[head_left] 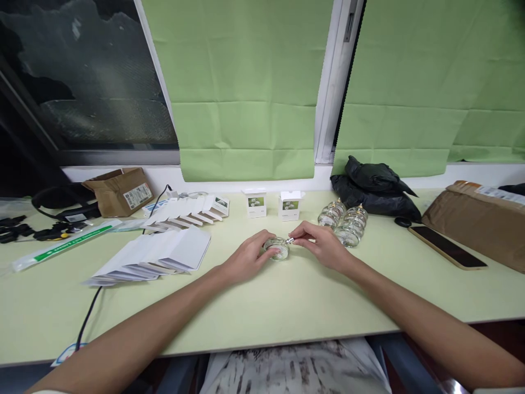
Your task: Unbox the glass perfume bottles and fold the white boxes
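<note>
A small round clear glass bottle (279, 249) lies tilted over the table, its metallic top pointing right. My left hand (248, 256) grips the bottle's left side with thumb and fingers. The thumb and fingers of my right hand (322, 243) pinch the shiny metallic top (289, 240). Whether that top is fixed or loose cannot be made out. Just beyond my right hand lie several similar glass bottles (351, 225) with gold-coloured tops, in two rows. Two small white boxes with green pictures, a left one (256, 203) and a right one (289, 206), stand upright behind the bottle.
To the left lie overlapping flat white cartons (156, 254) and a row of white boxes (186, 212). An open brown box (123, 192) stands at the back left. Black plastic bags (373, 189), a phone (447, 246) and a brown parcel (479, 221) are on the right.
</note>
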Demonstrator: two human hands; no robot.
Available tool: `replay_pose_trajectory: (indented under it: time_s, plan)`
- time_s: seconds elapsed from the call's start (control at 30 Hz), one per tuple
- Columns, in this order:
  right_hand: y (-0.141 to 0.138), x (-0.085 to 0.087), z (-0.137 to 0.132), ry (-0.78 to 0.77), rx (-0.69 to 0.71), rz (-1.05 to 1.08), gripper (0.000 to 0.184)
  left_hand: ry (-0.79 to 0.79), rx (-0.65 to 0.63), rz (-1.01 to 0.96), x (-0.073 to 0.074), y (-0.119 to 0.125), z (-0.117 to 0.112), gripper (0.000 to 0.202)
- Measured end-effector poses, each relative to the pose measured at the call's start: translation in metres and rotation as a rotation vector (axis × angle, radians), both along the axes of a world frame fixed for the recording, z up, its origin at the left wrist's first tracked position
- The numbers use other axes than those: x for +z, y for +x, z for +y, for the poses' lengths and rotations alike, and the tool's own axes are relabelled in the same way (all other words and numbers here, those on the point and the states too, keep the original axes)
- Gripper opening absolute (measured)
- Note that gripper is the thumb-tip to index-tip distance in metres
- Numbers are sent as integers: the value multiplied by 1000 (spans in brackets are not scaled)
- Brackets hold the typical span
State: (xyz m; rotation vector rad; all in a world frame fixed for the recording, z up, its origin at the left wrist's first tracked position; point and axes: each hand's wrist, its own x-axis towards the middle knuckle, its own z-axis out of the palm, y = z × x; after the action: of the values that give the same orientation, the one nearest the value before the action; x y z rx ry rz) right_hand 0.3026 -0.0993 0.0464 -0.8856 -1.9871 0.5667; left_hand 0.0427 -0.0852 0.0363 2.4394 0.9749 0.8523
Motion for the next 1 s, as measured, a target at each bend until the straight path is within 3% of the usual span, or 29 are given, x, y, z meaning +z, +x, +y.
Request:
replay_pose_trajectory:
  time_s: [0.37, 0.7, 0.9, 1.0]
  plan:
    - [4, -4, 10, -160, 75, 108, 17, 38, -12, 23, -2, -2, 1, 28]
    - [0, -4, 4, -62, 16, 57, 12, 21, -12, 7, -2, -2, 2, 26]
    - [7, -1, 11, -175, 86, 54, 14, 46, -27, 40, 0, -1, 1, 27]
    - [6, -1, 10, -156, 73, 58, 12, 46, -14, 38, -1, -1, 1, 28]
